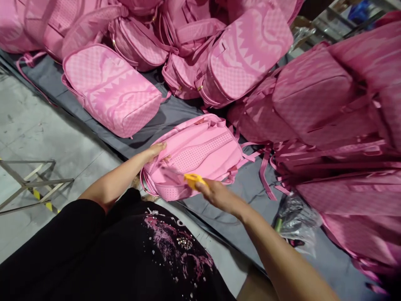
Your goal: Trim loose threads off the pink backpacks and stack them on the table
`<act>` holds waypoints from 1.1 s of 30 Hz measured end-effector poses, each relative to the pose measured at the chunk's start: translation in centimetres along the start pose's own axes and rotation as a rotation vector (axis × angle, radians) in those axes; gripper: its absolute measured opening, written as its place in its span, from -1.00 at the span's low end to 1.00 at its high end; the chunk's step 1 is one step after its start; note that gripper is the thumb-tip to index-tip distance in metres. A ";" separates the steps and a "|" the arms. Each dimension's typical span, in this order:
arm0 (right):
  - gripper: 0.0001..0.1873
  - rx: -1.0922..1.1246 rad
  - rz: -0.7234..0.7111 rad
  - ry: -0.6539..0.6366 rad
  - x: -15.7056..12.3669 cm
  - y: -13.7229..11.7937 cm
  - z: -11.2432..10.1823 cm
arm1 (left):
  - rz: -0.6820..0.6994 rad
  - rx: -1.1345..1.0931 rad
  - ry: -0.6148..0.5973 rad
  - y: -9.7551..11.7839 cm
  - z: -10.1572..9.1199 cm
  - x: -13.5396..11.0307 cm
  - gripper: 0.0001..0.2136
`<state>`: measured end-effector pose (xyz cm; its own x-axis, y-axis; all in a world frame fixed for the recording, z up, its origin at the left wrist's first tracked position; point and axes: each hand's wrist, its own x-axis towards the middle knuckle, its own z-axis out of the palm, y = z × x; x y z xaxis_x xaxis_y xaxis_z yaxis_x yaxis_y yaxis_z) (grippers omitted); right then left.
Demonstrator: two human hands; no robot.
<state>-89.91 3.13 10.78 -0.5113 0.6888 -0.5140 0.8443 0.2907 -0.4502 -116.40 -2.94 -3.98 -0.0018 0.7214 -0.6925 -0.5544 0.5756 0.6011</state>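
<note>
A pink backpack point(200, 156) lies in front of me with its dotted back panel and straps facing up. My left hand point(156, 151) is closed on the backpack's left edge, thumb on top and the other fingers mostly hidden. Over the lower part of the bag, my right hand point(213, 192) grips a yellow-handled tool point(194, 181). A thin grey end of this tool points left across the bag, too blurred to name its kind.
Several pink backpacks, some with a toothed print point(112, 90), crowd the far side of the grey-covered table point(244, 221). More are piled at the right point(313, 96). A clear plastic bag point(297, 221) lies near the right pile. A metal frame point(34, 182) stands on the floor at left.
</note>
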 end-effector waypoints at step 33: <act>-0.34 0.110 0.452 0.106 -11.5 10.6 -2.4 | 0.635 1.399 -0.017 -13.9 8.5 -6.3 -0.30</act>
<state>-74.73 -0.10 13.65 -0.0724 0.7958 -0.6012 0.9533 -0.1221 -0.2764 -101.65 -12.23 -4.57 0.0867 0.9786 -0.1864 0.7355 0.0633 0.6746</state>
